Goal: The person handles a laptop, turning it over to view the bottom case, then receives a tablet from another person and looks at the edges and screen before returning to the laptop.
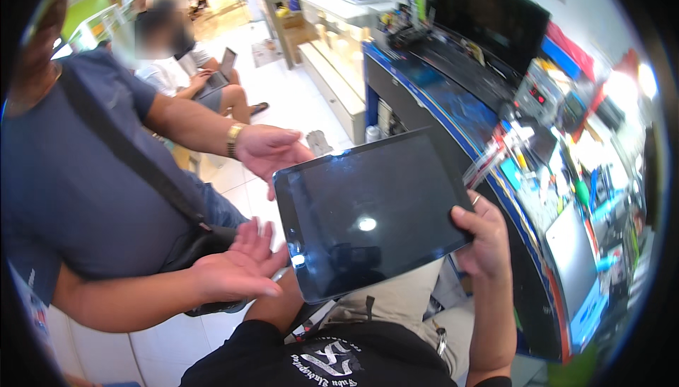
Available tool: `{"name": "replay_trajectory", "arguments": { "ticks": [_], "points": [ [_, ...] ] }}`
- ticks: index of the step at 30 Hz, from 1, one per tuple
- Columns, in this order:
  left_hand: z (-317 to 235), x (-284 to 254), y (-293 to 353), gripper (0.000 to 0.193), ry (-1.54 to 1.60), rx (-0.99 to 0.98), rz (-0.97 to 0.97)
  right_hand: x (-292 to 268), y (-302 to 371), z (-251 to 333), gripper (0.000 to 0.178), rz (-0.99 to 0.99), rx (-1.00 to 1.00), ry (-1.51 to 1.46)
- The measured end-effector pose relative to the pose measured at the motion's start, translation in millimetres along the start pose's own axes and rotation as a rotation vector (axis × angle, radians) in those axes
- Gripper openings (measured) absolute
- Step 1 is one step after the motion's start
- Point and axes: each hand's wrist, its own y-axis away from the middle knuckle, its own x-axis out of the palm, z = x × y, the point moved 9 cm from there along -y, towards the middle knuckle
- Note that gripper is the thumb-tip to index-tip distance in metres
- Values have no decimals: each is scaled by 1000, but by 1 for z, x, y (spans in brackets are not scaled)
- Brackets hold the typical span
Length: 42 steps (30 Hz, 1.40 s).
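Observation:
A tablet with a dark, reflective screen is held tilted in front of me. My right hand grips its right edge, thumb on the front, fingers behind. My left forearm runs up behind the tablet's lower left corner, which hides the hand. A person in a dark blue shirt stands on the left. One of their hands is open by the tablet's upper left corner. Their other open hand, palm up, is beside the left edge.
On the right, a curved workbench carries a large monitor, a grey bench device with a red display, a silver laptop and crowded tools. A white counter stands behind. Another person sits with a laptop at the far left.

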Motion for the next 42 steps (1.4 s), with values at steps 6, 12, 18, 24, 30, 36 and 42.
{"name": "replay_trajectory", "arguments": {
  "ticks": [6, 12, 18, 24, 30, 36, 42],
  "points": [
    [34, 85, -7, 51, 83, -389, 270, -92, 56, 58, 45, -99, -18, 148],
    [109, 130, -5, 65, -171, -693, 639, -170, 101, 35, 44, -158, 139, 286],
    [170, 116, -4, 53, -633, -594, 496, -213, 159, 8, 44, -297, -3, 212],
    [206, 99, 6, 46, -531, -782, 469, -244, 217, -9, 41, -368, -140, 209],
    [224, 109, 14, 43, -537, -864, 446, -261, 236, -13, 38, -463, -146, 244],
    [225, 111, 17, 40, -585, -935, 451, -275, 248, -25, 38, -475, -128, 204],
    [218, 116, 19, 34, -623, -936, 417, -276, 250, -30, 38, -486, -114, 219]
  ]
}}
